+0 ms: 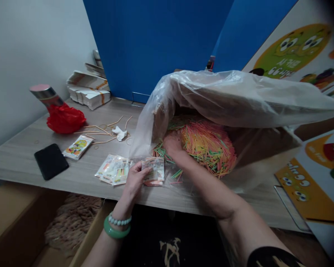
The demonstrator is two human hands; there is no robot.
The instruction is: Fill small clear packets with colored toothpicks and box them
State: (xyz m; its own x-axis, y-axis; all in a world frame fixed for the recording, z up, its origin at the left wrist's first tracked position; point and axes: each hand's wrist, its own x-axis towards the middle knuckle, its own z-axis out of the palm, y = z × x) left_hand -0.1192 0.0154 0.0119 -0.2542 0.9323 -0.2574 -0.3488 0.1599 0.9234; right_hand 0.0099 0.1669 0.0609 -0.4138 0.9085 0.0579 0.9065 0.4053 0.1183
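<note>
My left hand (136, 178), below a pale green bracelet and bangle, grips a small clear packet (153, 172) with a printed striped edge, thumb on top. To its left several similar packets (113, 170) lie fanned out on the table. My right hand (173, 142) reaches into a carton lined with clear plastic (233, 96). It rests at the left side of a heap of thin coloured sticks (208, 148) in pink, yellow, orange and green. Its fingers are hidden by the hand and the sticks. A few loose sticks (177, 174) lie on the plastic near the packet.
A black phone (51, 161), a cartoon-printed card pack (78, 147), bent tan sticks (104, 141) and a crumpled white tissue (119, 133) lie left. Behind them are a red-wrapped can (64, 116) and stacked white cards (89, 92). Below stands an open carton (13, 218). Printed boards (314, 185) flank the right.
</note>
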